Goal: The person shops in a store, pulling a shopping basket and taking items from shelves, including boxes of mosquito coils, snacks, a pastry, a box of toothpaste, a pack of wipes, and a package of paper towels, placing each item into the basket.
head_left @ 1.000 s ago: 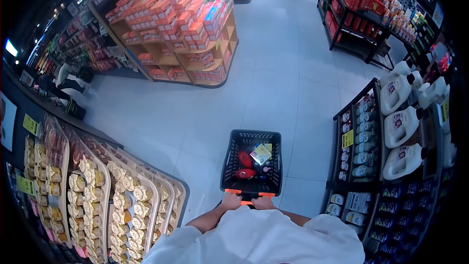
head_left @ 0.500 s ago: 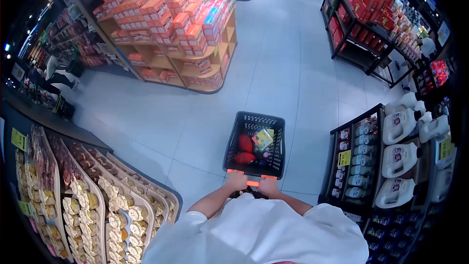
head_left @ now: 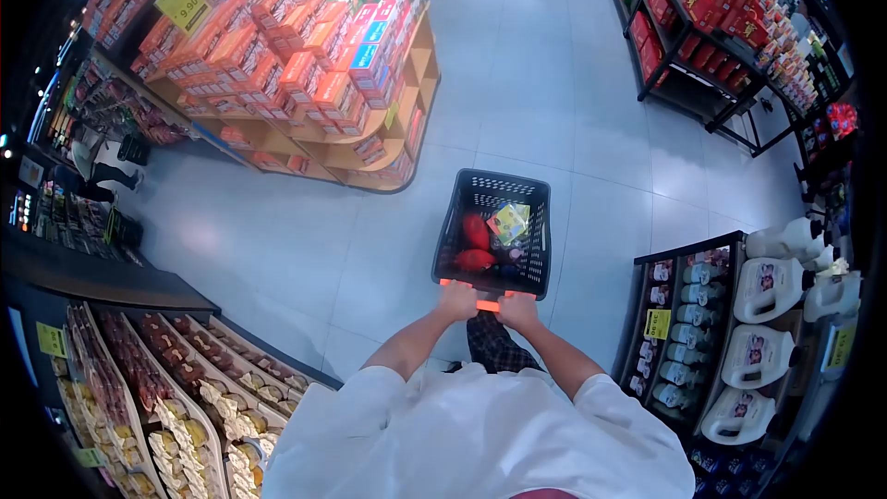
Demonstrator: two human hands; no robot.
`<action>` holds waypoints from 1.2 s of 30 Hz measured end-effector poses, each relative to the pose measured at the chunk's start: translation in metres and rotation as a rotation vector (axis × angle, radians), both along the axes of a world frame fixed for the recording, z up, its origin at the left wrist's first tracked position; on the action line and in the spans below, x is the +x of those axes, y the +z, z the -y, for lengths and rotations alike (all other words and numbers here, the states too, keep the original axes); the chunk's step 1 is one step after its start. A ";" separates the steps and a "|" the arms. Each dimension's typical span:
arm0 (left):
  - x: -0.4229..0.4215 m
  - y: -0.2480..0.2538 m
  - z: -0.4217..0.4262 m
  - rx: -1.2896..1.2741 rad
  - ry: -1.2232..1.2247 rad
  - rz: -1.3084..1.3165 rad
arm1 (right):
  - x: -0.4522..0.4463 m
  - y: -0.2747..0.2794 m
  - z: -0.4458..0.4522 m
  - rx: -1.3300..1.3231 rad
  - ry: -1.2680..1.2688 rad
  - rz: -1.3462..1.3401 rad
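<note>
My left hand (head_left: 457, 301) is wrapped round the left part of an orange handle (head_left: 489, 306), and my right hand (head_left: 519, 311) grips its right part. The handle sits at the near end of a black perforated shopping basket (head_left: 445, 249), in front of my body. Inside the basket lie two red items (head_left: 476, 231), a yellow-green packet (head_left: 508, 222) and some smaller things too blurred to name. Both my forearms reach forward from white sleeves.
Shelves of orange and red boxes (head_left: 319, 92) stand ahead on the left. Bins of wrapped goods (head_left: 176, 434) line the near left. To the right are a rack with large white jugs (head_left: 759, 356) and bottles, and a black stand (head_left: 688, 65) with red boxes. Pale tiled floor (head_left: 517, 102) runs between.
The basket and both hands appear slightly farther forward and right in view. The left box shelf looks nearer, and the jugs on the right sit lower in the picture.
</note>
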State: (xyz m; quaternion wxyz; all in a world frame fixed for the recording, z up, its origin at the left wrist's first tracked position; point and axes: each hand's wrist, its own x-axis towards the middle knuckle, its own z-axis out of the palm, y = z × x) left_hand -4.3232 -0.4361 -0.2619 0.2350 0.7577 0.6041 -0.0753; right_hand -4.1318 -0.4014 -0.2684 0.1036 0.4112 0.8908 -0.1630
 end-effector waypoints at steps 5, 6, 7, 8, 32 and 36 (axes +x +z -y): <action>-0.017 -0.013 -0.097 0.065 -0.007 -0.008 | -0.015 0.001 -0.094 -0.044 -0.014 -0.006; -0.022 -0.012 -0.115 0.069 -0.005 -0.004 | -0.020 0.001 -0.113 -0.048 -0.017 -0.006; -0.027 -0.011 -0.133 0.071 -0.005 0.001 | -0.026 0.002 -0.131 -0.044 -0.019 0.004; -0.028 -0.014 -0.149 0.023 -0.001 -0.007 | -0.030 0.004 -0.147 -0.043 -0.023 0.018; -0.084 0.013 -0.516 0.184 0.058 0.098 | -0.087 0.008 -0.521 -0.095 -0.137 0.175; -0.088 -0.005 -0.569 0.328 0.099 0.083 | -0.097 0.007 -0.577 -0.103 -0.142 0.211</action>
